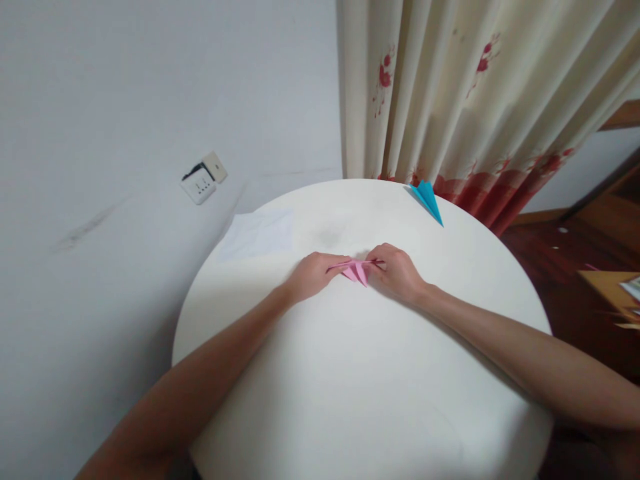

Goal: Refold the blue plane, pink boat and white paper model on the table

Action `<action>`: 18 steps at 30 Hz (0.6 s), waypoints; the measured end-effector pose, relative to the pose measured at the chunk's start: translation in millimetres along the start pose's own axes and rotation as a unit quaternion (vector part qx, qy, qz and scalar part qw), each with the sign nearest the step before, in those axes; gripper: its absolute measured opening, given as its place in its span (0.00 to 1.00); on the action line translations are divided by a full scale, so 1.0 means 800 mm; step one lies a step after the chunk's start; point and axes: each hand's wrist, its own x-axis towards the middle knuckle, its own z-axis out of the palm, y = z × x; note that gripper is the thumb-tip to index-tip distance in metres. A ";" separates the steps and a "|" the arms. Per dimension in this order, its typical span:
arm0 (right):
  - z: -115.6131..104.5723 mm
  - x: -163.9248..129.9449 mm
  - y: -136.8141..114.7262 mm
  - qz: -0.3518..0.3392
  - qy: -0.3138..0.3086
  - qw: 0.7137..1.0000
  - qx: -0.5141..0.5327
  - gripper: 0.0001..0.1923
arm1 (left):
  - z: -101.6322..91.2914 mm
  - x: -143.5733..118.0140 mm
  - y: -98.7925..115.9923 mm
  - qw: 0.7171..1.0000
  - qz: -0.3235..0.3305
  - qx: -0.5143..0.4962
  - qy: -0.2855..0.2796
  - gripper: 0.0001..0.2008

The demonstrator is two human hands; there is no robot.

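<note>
Between my two hands is a folded pink paper plane (356, 271), its folds hanging down in the middle. My left hand (316, 275) pinches its left side between thumb and fingers. On the other side my right hand (396, 269) grips the right part, fingers bent round it. Parts of the pink paper are hidden by the fingers. A blue paper plane (429, 202) lies near the far right edge of the white round table (350, 373), apart from both hands.
A white paper sheet (257, 235) lies flat at the table's left rear. Behind stand a wall with a socket (199, 185) and a long curtain (450, 87) touching the table's far side. A wooden board (607, 290) with papers is low at right.
</note>
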 end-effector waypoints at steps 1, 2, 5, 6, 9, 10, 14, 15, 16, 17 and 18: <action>-0.001 0.000 -0.001 0.008 0.018 1.000 0.018 0.09 | -0.003 0.000 0.004 0.999 -0.017 -0.032 0.026 0.18; -0.003 0.000 -0.002 0.017 0.034 0.998 0.040 0.09 | -0.005 0.000 0.009 0.996 -0.033 -0.060 0.053 0.18; -0.008 0.002 -0.005 0.053 0.070 0.988 0.124 0.12 | -0.010 0.000 0.021 0.983 -0.076 -0.120 0.119 0.19; -0.009 0.002 -0.007 0.067 0.079 0.983 0.151 0.13 | -0.011 0.001 0.024 0.979 -0.088 -0.135 0.127 0.19; -0.010 0.005 -0.008 0.105 0.096 0.965 0.220 0.14 | -0.013 0.002 0.028 0.974 -0.114 -0.164 0.107 0.19; -0.010 0.006 -0.008 0.113 0.100 0.958 0.242 0.15 | -0.014 0.003 0.028 0.974 -0.121 -0.167 0.089 0.18; -0.007 0.007 -0.008 0.113 0.091 0.943 0.299 0.16 | -0.015 0.003 0.027 0.963 -0.144 -0.228 0.014 0.17; -0.006 0.006 -0.008 0.107 0.079 0.944 0.303 0.17 | -0.014 0.002 0.027 0.954 -0.152 -0.260 -0.004 0.18; -0.005 0.005 -0.009 0.101 0.067 0.945 0.304 0.18 | -0.013 0.002 0.027 0.943 -0.163 -0.291 -0.021 0.19; -0.005 0.004 -0.011 0.095 0.056 0.945 0.307 0.19 | -0.012 0.001 0.027 0.932 -0.175 -0.316 -0.036 0.20; -0.003 0.004 -0.013 0.092 0.049 0.945 0.310 0.21 | -0.011 0.001 0.028 0.924 -0.187 -0.331 -0.046 0.20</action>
